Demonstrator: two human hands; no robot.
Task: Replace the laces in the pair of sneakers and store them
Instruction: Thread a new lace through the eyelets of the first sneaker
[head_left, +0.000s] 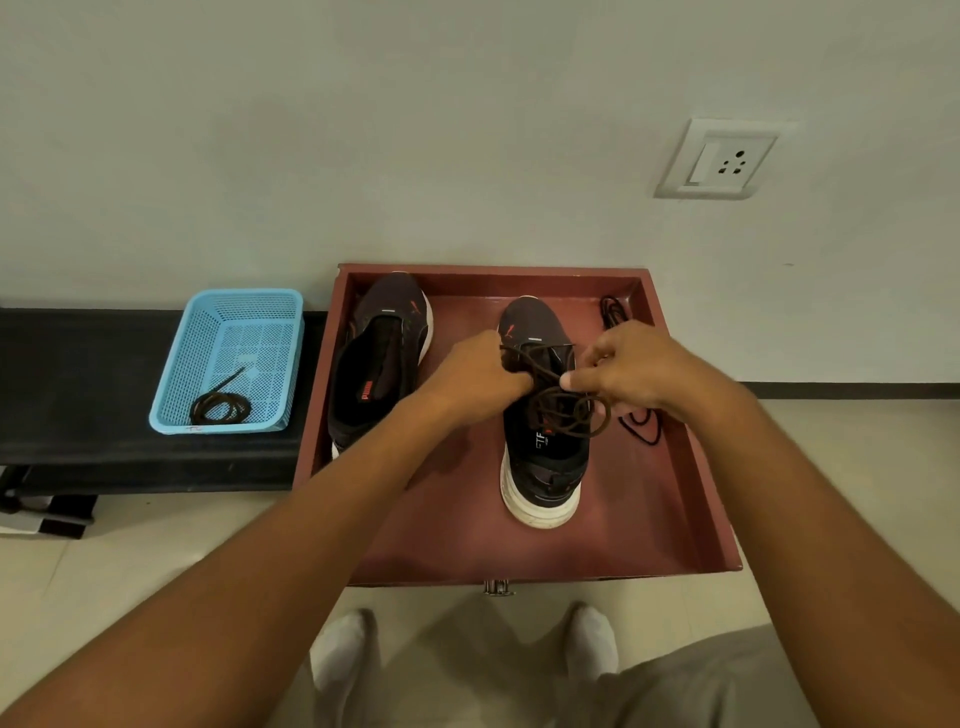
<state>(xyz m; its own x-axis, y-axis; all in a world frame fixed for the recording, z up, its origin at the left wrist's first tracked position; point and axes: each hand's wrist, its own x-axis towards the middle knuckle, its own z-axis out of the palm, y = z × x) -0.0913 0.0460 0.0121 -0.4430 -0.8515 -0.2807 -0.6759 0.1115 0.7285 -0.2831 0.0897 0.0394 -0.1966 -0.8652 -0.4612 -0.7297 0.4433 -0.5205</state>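
**Both hands on the brown lace of the right-hand sneaker**

The person's left hand (480, 376) and right hand (631, 366) meet over the dark sneaker with a white sole (543, 441) standing upright in the dark red wooden drawer (696, 499). Each hand pinches the thin brown lace (566, 410), fingers curled round it; the lace crosses between the 2 grips and falls in loose loops just below them, over the tongue. White letters reading "TF" show on that tongue, right under the loops, though the rest is too small to read.

Left of the left hand, a second dark sneaker without a lace (379, 358) lies in the same drawer, its insole showing a red PUMA wordmark. Just beyond and below the right hand, a loose dark lace (641, 423) lies on the drawer floor against the right wall.

Well to the left of both grips, a light blue perforated plastic basket (228, 358) sits on a black ledge (78, 395) and holds 1 coiled dark lace (221, 405).
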